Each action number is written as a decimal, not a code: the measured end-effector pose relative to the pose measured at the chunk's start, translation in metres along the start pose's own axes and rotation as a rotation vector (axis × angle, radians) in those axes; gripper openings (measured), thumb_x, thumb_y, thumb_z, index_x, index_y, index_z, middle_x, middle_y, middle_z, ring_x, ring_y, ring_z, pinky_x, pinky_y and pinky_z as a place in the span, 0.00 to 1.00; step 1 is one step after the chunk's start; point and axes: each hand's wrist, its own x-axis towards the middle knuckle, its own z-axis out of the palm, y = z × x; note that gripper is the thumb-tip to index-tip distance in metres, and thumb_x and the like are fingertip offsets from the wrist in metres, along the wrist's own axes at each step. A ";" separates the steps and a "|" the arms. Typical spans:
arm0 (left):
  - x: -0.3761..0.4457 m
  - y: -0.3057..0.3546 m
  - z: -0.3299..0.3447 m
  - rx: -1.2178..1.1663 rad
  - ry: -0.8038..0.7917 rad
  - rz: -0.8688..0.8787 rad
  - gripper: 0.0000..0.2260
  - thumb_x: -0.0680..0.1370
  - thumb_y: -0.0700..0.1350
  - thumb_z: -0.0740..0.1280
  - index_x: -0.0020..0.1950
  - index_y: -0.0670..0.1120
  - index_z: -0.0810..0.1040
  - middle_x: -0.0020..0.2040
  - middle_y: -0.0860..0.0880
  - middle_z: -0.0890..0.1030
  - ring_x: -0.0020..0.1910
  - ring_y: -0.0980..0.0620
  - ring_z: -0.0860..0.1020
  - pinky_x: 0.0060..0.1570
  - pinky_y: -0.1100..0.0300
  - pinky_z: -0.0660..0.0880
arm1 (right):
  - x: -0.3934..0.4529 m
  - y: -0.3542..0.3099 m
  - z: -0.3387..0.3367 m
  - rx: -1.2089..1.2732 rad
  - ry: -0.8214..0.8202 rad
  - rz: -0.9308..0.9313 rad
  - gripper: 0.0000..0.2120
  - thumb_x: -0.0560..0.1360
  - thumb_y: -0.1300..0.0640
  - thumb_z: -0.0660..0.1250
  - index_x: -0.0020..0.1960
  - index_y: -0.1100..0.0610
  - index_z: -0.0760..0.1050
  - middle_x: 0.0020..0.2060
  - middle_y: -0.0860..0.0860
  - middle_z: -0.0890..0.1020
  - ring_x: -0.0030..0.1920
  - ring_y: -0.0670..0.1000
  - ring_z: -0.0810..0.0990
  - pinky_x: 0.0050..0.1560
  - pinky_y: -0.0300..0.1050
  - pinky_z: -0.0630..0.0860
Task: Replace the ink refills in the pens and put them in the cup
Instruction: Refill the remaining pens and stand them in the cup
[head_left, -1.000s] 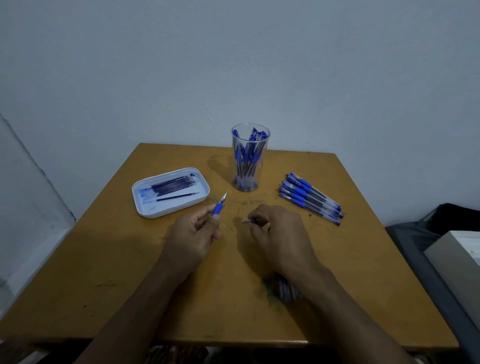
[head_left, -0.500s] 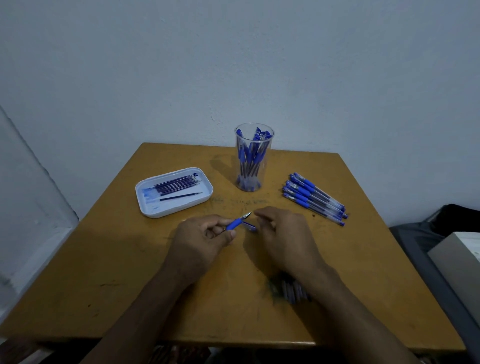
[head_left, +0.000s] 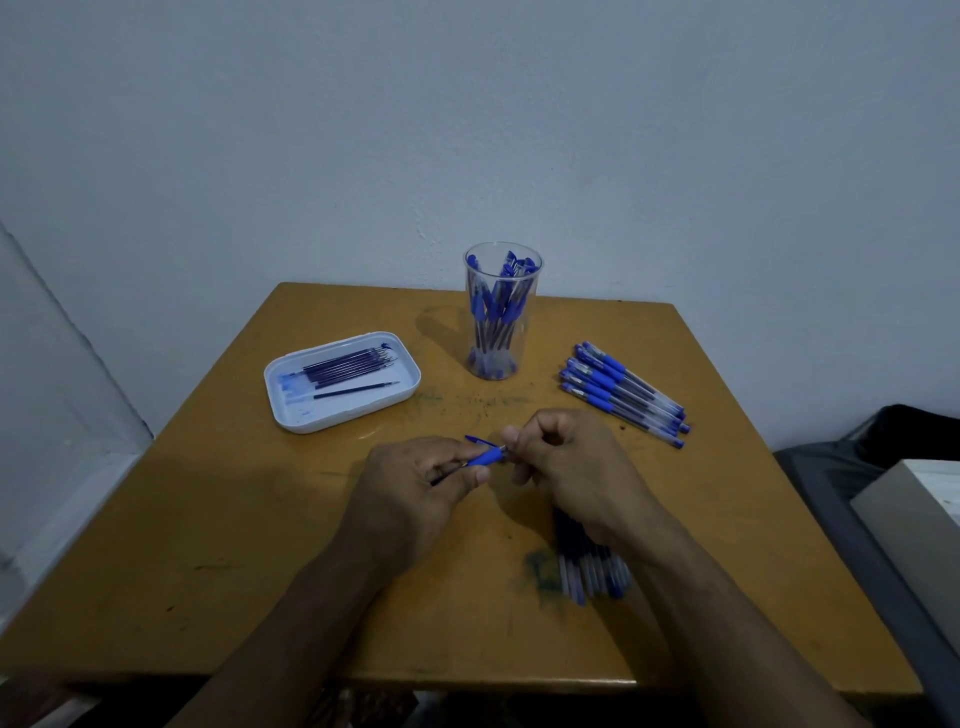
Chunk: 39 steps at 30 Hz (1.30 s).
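Both hands meet mid-table: left hand (head_left: 415, 488) pinches pen (head_left: 485, 458), right hand (head_left: 566, 467) fingers curl at its tip, contents hidden. Pens (head_left: 592, 571) under right wrist blurred.

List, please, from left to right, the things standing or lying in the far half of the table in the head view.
White tray with refills → clear cup holding pens → row of blue pens lying on the table.
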 end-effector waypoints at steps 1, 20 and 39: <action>0.000 0.001 0.000 -0.030 -0.004 -0.023 0.10 0.76 0.44 0.76 0.57 0.50 0.86 0.39 0.57 0.84 0.37 0.55 0.82 0.38 0.64 0.77 | 0.000 0.000 -0.001 0.009 -0.011 0.001 0.15 0.80 0.48 0.69 0.40 0.57 0.81 0.33 0.54 0.84 0.30 0.44 0.75 0.37 0.43 0.71; 0.003 -0.001 -0.001 -0.144 -0.099 -0.121 0.08 0.77 0.44 0.74 0.54 0.53 0.86 0.36 0.48 0.84 0.36 0.51 0.82 0.42 0.51 0.82 | 0.001 0.008 -0.007 -0.072 -0.059 -0.074 0.12 0.80 0.51 0.69 0.42 0.57 0.81 0.33 0.52 0.84 0.26 0.40 0.72 0.30 0.39 0.67; 0.002 0.000 -0.001 -0.192 -0.106 -0.118 0.06 0.78 0.43 0.73 0.54 0.49 0.86 0.38 0.47 0.84 0.35 0.53 0.81 0.39 0.62 0.78 | -0.004 0.006 -0.010 -0.098 -0.067 -0.102 0.15 0.80 0.45 0.67 0.42 0.53 0.82 0.38 0.52 0.84 0.29 0.43 0.72 0.33 0.45 0.70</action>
